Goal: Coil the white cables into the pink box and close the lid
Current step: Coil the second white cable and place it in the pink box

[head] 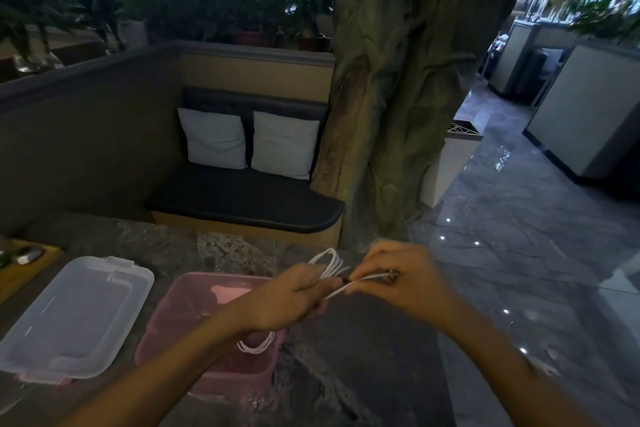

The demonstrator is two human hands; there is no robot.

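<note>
The translucent pink plastic box [166,326] is sitting open on the dark marbled stone table [363,340], with its clear plastic lid [74,315] lying just beside it. One coiled white cable [256,345] is already lying inside. The left hand [291,298] is pinching a second thin white cable's loops [329,262] above the box, while the right hand [405,279] is gripping its loose tail. The cable looks light and limp (probably springy), so pinching across all the loops is likely holding them best.

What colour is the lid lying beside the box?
Clear, frosted-looking plastic lid, left of the pink box; shown in the head view.
</note>
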